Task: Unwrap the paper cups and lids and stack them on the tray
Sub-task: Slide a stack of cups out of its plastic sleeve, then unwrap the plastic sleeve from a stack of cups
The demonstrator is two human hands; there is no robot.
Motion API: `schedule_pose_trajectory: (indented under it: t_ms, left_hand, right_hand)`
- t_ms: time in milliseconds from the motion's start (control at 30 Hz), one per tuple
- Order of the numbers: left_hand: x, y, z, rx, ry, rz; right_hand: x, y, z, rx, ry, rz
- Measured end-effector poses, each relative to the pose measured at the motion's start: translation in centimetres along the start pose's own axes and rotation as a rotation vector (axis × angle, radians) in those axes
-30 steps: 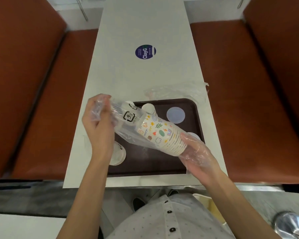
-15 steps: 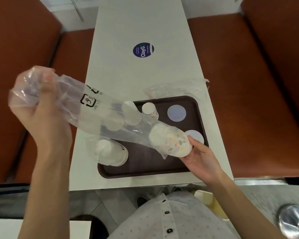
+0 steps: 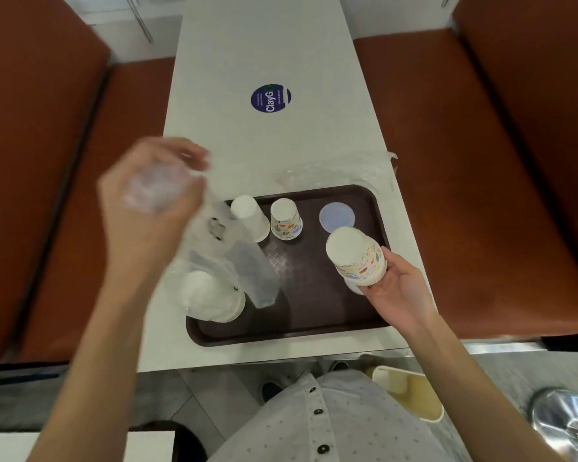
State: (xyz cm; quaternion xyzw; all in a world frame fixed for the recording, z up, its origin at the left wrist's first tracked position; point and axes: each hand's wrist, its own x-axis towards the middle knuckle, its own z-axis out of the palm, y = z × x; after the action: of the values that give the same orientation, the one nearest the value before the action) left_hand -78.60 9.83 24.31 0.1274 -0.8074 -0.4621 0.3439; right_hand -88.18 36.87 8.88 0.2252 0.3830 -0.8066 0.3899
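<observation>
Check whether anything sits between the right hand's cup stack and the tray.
A pale lid edge shows right beneath the cup stack in the right hand. The tray centre beside it is bare; the wrapper hangs over its left side.

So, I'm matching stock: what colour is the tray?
The tray is dark brown, clearest in the head view.

White table (image 3: 271, 45) w/ blue ClayG sticker (image 3: 270, 98); brown benches (image 3: 481, 161) both sides; yellow container (image 3: 411, 395) below.

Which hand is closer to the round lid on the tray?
Right. The right hand holds cups beside the lid; the left hand grips wrapping across the tray.
</observation>
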Motion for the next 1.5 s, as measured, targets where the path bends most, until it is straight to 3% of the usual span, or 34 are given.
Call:
schedule_pose_trajectory:
  t_ms: [100, 233, 333, 467, 633, 700, 800, 900, 1100, 1200, 1300, 1500]
  left_hand:
    - [-1.7, 0.4, 3.6, -0.081, -0.256, -0.082]
    - [-3.1, -1.0, 7.0, 0.098, -0.613, -0.053]
    - [-4.3, -1.9, 7.9, 0.047, -0.763, -0.053]
    - [-6.0, -1.6, 8.8, -0.119, -0.579, -0.203]
    - [-7.1, -1.8, 8.7, -0.163, -0.426, -0.26]
    - [-7.1, -1.5, 8.5, -0.148, -0.395, -0.267]
    - [-6.8, -1.5, 8.3, -0.135, -0.371, -0.286]
    - [-6.6, -1.8, 8.0, -0.128, -0.382, -0.288]
    - [-6.5, -3.5, 5.9, -0.023, -0.46, -0.305]
    - [-5.6, -4.2, 4.8, 0.003, -0.428, -0.289]
    - [-5.2, -5.0, 4.9, 0.08, -0.43, -0.326]
    - [-6.3, -5.4, 6.1, 0.203, -0.448, -0.341]
  right_hand:
    - [-0.5, -0.4, 2.0, -0.001, -0.057, 0.016]
    - [-1.2, -0.6, 4.2, 0.052, -0.162, 0.014]
    - [-1.8, -1.0, 5.1, 0.074, -0.24, -0.021]
    - [-2.5, -0.8, 6.0, -0.045, -0.236, -0.057]
    - [-3.2, -1.8, 6.7, -0.697, -0.019, -0.435]
    - [-3.8, -3.3, 7.2, -0.872, -0.105, -0.573]
    - [-4.8, -4.7, 8.5, -1.085, -0.342, -0.639]
    - [-4.2, -4.1, 9.5, -1.256, -0.385, -0.678]
    - [-1.1, -2.5, 8.2, -1.093, -0.281, -0.629]
    - [1.0, -1.9, 6.9, -1.133, -0.203, -0.566]
    - [2.6, -0.7, 5.7, -1.135, -0.228, -0.488]
    - [2.8, 0.4, 4.0, -1.138, -0.184, -0.565]
